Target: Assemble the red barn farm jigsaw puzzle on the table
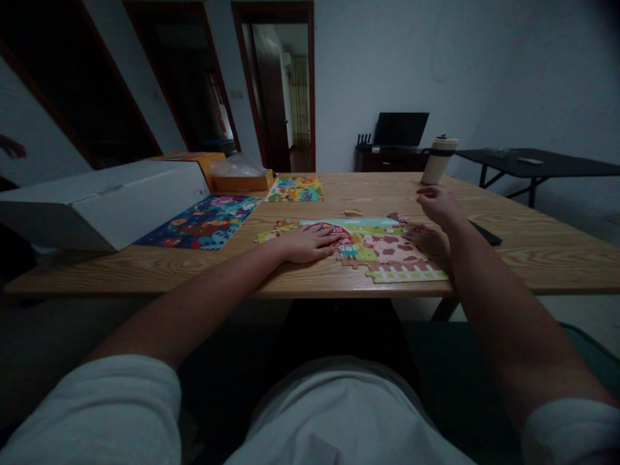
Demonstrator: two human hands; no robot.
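My left hand (312, 244) lies flat with its fingers spread, resting on the left part of a partly joined jigsaw puzzle (392, 250). The puzzle shows a farm picture with a red barn, brown-patched animal and a white fence; its lower left edge is ragged. My right hand (438, 205) is raised above the table, right of the puzzle's far edge, its fingers bent and drawn together. Whatever they may hold is too small or hidden to make out. Loose puzzle pieces (352, 213) lie beyond the puzzle, with another piece (398, 217) nearer my right hand.
A white box (111, 197) stands at the left beside a dark blue picture sheet (203, 223). Behind are an orange box (242, 179) holding clear plastic and a yellow picture sheet (295, 189). A beige cup (440, 161) and a dark flat object (485, 232) are at the right.
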